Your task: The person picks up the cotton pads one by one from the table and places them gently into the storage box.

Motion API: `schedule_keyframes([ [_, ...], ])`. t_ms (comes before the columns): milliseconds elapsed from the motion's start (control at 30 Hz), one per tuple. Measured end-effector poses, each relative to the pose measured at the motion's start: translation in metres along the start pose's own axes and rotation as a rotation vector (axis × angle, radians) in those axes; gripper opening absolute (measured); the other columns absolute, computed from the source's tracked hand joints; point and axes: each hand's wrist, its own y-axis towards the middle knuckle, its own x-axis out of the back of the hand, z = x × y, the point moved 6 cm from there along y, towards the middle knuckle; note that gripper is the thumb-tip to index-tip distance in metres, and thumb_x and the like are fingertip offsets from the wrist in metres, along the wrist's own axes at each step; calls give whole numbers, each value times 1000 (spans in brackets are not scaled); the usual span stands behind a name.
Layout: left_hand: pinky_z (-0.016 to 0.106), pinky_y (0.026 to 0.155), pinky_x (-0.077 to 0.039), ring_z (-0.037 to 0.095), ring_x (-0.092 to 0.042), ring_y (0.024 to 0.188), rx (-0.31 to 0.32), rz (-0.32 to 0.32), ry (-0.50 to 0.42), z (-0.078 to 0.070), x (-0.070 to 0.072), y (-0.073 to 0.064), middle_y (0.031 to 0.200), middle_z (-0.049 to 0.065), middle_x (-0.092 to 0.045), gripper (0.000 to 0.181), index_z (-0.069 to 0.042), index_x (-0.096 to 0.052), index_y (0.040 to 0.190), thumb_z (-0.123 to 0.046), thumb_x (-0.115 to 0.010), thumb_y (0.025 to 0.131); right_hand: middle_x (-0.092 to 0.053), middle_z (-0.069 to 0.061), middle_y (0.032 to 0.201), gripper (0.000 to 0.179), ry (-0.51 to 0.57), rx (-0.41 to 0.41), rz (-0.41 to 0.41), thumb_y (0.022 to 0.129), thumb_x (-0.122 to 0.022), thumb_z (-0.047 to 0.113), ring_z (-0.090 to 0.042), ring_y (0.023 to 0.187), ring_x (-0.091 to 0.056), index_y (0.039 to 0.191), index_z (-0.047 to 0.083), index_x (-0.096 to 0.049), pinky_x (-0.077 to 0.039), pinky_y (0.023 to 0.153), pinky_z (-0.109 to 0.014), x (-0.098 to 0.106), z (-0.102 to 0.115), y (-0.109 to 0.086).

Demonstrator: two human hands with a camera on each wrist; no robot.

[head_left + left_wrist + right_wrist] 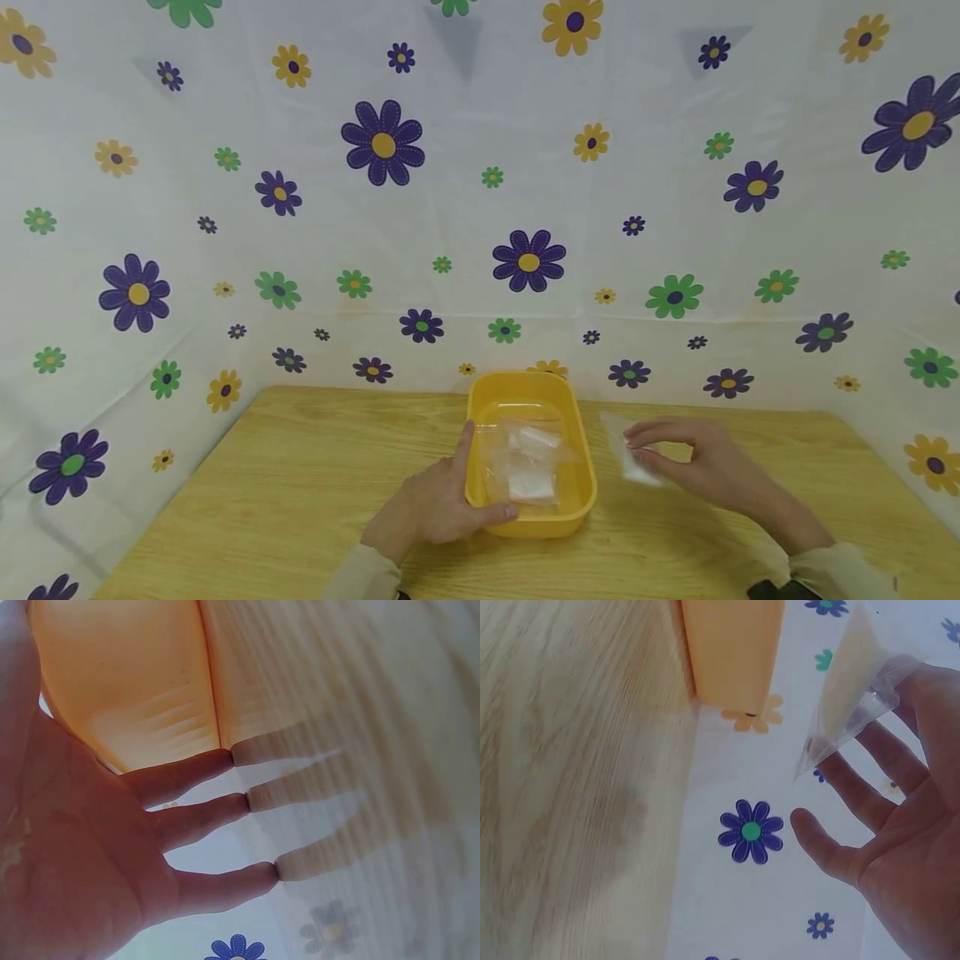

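A yellow plastic tray (587,467) stands on the table. Inside it lie several clear plastic bags (534,483) with whitish contents, too unclear to identify. My left hand (438,504) rests against the tray's near left corner, thumb on the front rim and index finger along the left side. The left wrist view shows the other fingers (202,892) straight, their tips on the tabletop. To the right of the tray, my right hand (716,467) pinches a small clear plastic bag (847,682) between thumb and fingertips, with something pale inside. This bag is held above the table.
The wooden table (315,475) extends to both sides of the tray. A white sheet with printed flowers (450,217) hangs behind it and along both sides, close to the table's edges.
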Motion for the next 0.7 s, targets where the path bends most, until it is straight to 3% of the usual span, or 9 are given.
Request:
schedule_keyframes([
  [267,54,101,-54,28,-64,119,-7,-2,-1,0,-1,0,152,20,-53,129,-19,5,166,-87,-60,78,-77,13,112,25,4,-2,-2,89,-79,13,-6,107,-71,103,35,-78,-60,89,-28,-13,10,13],
  [700,54,100,-55,34,-64,124,-28,-19,16,0,1,-1,151,21,-54,128,-17,5,166,-85,-59,79,-78,8,112,22,64,70,31,90,-78,13,-16,106,-73,105,30,-79,-60,92,-37,-37,29,36],
])
